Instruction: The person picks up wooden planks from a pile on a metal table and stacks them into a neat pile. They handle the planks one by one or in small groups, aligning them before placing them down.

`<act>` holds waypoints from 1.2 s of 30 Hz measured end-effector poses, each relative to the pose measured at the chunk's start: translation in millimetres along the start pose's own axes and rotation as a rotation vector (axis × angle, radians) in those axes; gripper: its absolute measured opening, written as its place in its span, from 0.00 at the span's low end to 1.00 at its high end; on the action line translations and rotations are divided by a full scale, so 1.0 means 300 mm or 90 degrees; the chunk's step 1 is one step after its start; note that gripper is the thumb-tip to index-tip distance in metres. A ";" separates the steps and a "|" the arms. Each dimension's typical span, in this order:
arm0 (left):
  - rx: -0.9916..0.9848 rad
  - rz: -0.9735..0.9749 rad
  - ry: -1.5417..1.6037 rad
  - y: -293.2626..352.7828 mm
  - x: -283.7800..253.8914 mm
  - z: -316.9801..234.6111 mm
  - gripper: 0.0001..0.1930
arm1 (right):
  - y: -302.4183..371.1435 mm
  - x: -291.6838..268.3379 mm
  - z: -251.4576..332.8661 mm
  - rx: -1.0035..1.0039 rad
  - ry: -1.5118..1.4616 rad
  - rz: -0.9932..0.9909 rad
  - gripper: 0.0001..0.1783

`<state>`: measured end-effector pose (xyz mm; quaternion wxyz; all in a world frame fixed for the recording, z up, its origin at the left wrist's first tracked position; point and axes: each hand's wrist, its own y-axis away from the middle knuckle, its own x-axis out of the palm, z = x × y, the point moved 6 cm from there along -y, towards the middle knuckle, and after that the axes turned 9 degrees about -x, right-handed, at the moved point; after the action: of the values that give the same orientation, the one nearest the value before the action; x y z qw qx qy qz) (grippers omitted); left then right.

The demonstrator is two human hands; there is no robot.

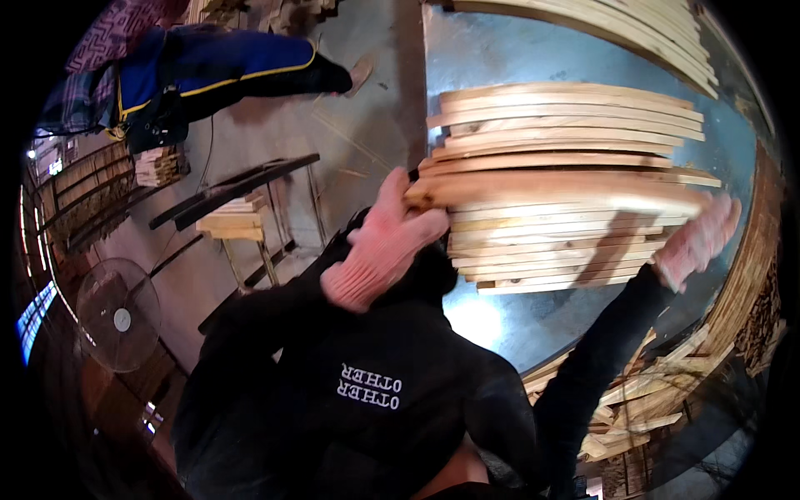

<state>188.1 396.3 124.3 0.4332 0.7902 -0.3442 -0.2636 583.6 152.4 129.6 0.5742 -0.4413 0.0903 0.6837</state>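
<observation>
1. The left hand, in a pink knit glove, pinches the left end of a reddish-brown plank, which sits between its thumb and fingers.
2. From that grip the plank runs rightward, its middle well clear of both hands, and its right end blurs beside the right hand.
3. The right hand, also pink-gloved, has its fingers stretched toward the far side; because of the blur I cannot tell whether it grips the plank or only touches it.
4. Paler boards lie side by side on the near and far sides of the plank, over a glossy blue-grey tabletop.
5. At the near right is a heap of wood strips; to the left stands a round fan.
</observation>
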 end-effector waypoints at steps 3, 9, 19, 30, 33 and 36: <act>0.022 0.044 0.293 0.097 -0.046 -0.038 0.31 | 0.101 -0.171 -0.091 0.141 -0.345 -0.158 0.23; 0.858 -0.074 -0.596 0.215 0.091 -0.494 0.38 | 0.095 -0.286 0.065 0.118 -0.581 -0.332 0.16; 0.717 -0.096 -0.760 -0.309 0.176 -0.988 0.33 | 0.210 -0.132 0.112 0.215 -0.376 -0.284 0.45; 0.553 -0.169 -1.089 -0.813 0.228 -1.228 0.50 | 1.239 -0.071 -0.013 0.570 -0.184 -0.178 0.40; 0.510 -0.123 -1.102 -0.710 0.305 -1.156 0.45 | 1.212 0.023 0.137 0.615 -0.246 -0.123 0.36; 1.036 -0.262 -0.892 -0.634 0.309 -1.022 0.35 | 1.301 0.135 0.102 0.545 -0.161 -0.122 0.30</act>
<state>525.3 552.6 97.4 -0.5633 0.5569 -0.4469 -0.4158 232.8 73.7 -30.4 0.7718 -0.0838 0.2527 0.5774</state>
